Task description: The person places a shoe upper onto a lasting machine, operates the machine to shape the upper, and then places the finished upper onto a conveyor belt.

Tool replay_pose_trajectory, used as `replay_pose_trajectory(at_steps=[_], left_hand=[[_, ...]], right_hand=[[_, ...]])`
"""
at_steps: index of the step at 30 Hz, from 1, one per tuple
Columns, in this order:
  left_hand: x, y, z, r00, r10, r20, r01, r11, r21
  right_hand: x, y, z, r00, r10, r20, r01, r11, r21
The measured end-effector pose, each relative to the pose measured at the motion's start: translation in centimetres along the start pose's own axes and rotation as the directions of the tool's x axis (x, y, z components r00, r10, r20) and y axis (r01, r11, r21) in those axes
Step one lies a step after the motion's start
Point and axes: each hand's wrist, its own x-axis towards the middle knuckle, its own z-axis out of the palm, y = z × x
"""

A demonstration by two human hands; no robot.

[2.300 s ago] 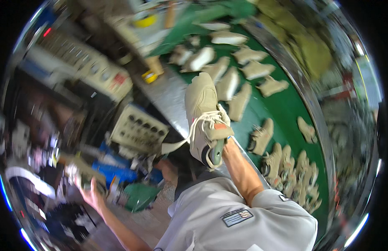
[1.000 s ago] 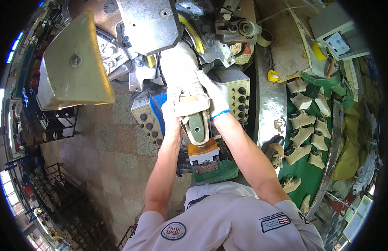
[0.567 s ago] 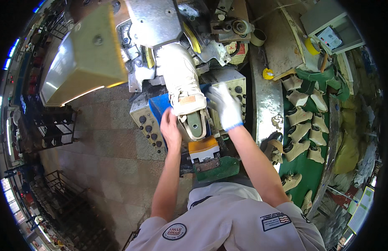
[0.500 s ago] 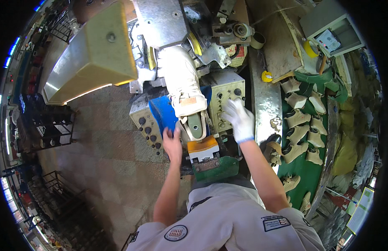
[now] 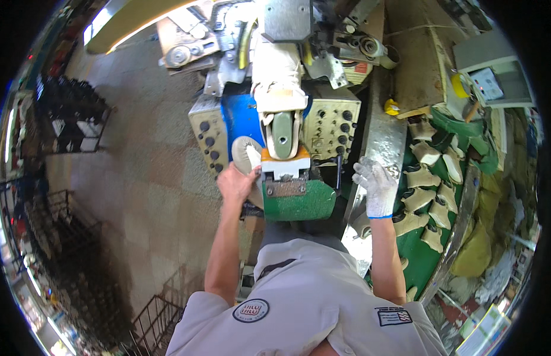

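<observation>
My bare left hand (image 5: 236, 183) is closed round the edge of a grey-beige shoe (image 5: 244, 151) with a white underside, beside the left of a machine's heel support. Part of this shoe is hidden behind my fingers and the support. A cream shoe upper (image 5: 278, 74) on a green last (image 5: 282, 135) is set in the machine, its toe end under a metal plate (image 5: 285, 21). The heel end rests by an orange pad (image 5: 266, 155). Further right, my white-gloved right hand (image 5: 377, 188) is open and empty, near a metal ledge (image 5: 385, 142).
Several beige shoe uppers (image 5: 421, 197) lie on a green conveyor belt (image 5: 415, 264) at the right. Control panels with knobs (image 5: 332, 127) flank the blue guard (image 5: 241, 115). A green curved guard (image 5: 302, 202) stands before my body. Dark racks (image 5: 73, 113) stand at left.
My left hand is now closed on the grey-beige shoe beside the machine. My right hand has moved away from the control panel, toward the metal ledge. The view has shifted.
</observation>
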Motion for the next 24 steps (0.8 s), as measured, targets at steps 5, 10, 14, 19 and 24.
replay_pose_trajectory(at_steps=[5,10,14,19,24], left_hand=[[-6.0,6.9,-19.7,0.997,0.071,0.030,-0.054,0.922,-0.383],[-9.1,18.0,-21.8,0.929,0.347,0.129,-0.166,0.701,-0.693],[-14.2,23.8,-13.4,0.876,0.471,0.105,-0.198,0.549,-0.812],[-12.4,22.7,-9.8,0.871,0.194,-0.452,-0.409,0.796,-0.446],[-5.4,18.0,-9.6,0.818,0.292,-0.496,-0.380,0.921,-0.085]], right_hand=[[-4.7,-3.1,9.2,0.968,-0.082,0.235,0.151,0.944,-0.293],[-5.3,-2.7,15.8,0.720,-0.223,0.658,0.206,0.973,0.104],[-3.7,-2.7,5.6,0.795,0.255,0.551,-0.553,0.678,0.484],[-9.4,-5.3,-22.5,0.936,0.345,0.078,-0.340,0.816,0.468],[-24.5,-10.0,-46.1,0.715,0.247,-0.655,-0.651,0.578,-0.493]])
